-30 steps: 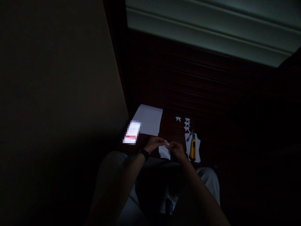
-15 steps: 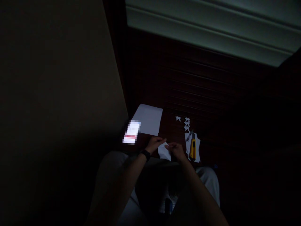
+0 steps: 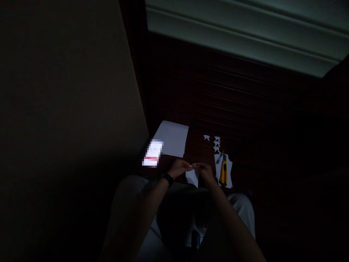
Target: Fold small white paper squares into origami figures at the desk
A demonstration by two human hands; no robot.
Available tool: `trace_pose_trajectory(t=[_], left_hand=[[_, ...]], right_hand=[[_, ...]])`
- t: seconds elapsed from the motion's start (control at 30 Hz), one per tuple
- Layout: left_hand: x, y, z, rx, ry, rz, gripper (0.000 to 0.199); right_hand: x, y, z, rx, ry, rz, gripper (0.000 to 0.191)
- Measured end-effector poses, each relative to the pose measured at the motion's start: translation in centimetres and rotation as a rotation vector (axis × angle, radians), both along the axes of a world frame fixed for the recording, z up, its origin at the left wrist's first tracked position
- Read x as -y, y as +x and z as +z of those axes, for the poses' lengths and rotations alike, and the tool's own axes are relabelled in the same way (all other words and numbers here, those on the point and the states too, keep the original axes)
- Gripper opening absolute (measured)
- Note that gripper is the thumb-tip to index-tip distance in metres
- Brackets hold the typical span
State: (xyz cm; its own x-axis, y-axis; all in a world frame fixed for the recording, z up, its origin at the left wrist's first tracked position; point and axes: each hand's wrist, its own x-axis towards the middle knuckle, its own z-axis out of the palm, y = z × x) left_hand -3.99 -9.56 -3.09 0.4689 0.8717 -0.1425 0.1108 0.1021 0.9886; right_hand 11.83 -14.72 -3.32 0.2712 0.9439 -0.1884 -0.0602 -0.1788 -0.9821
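A small piece of white paper (image 3: 192, 177) hangs between my hands at the near edge of the dark table, its lower part pointing toward me. My left hand (image 3: 180, 167), with a dark band on the wrist, pinches its upper edge from the left. From the right, my right hand (image 3: 205, 171) pinches the same edge, the fingertips of both hands nearly touching. Shadow and fingers hide the exact fold at the top. Just right of my right hand lies a stack of paper pieces (image 3: 229, 169) with a yellow box cutter (image 3: 223, 173) and a pen (image 3: 219, 157) on it.
Larger white sheets (image 3: 173, 138) lie at the back left, a lit phone (image 3: 152, 153) overlapping their left corner. Several small folded paper shapes (image 3: 216, 143) sit behind the stack, one (image 3: 206, 137) apart from the others. A wall (image 3: 81, 91) rises at the left; the room is very dim.
My fingertips have come closer together at the paper's top edge. The paper has turned slightly and its upper part is now more covered by my fingers.
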Motion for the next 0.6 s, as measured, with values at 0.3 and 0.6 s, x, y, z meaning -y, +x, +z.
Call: trace_pose_trajectory(t=[0.3, 0.6], left_hand=[[-0.06, -0.12, 0.1, -0.006, -0.022, -0.033, 0.034], [0.1, 0.47, -0.3, 0.015, 0.012, -0.05, 0.04]], right_hand=[[-0.9, -0.04, -0.18, 0.069, -0.005, -0.053, 0.02], [-0.88, -0.42, -0.08, 0.086, 0.016, -0.072, 0.023]])
